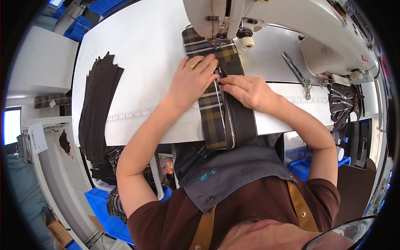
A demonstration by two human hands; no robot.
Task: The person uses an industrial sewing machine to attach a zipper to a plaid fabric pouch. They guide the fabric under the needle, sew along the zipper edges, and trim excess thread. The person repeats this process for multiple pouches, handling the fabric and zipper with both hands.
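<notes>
A strip of brown plaid fabric (210,106) with a zipper (228,125) and a plain dark brown strip (241,118) alongside runs up the white table to the presser foot (220,40) of a white sewing machine (291,25). My left hand (192,79), a gold ring on one finger, lies flat on the plaid piece with its fingertips at the zipper. My right hand (243,89) presses the dark strip just right of the zipper, fingertips pinched at the seam near the left hand.
A stack of dark brown strips (98,104) lies along the table's left edge. Scissors (295,68) and a pile of dark zipper pieces (343,102) sit at the right. Blue bins (102,208) stand below the table. A printed ruler (133,113) crosses the white table (141,46).
</notes>
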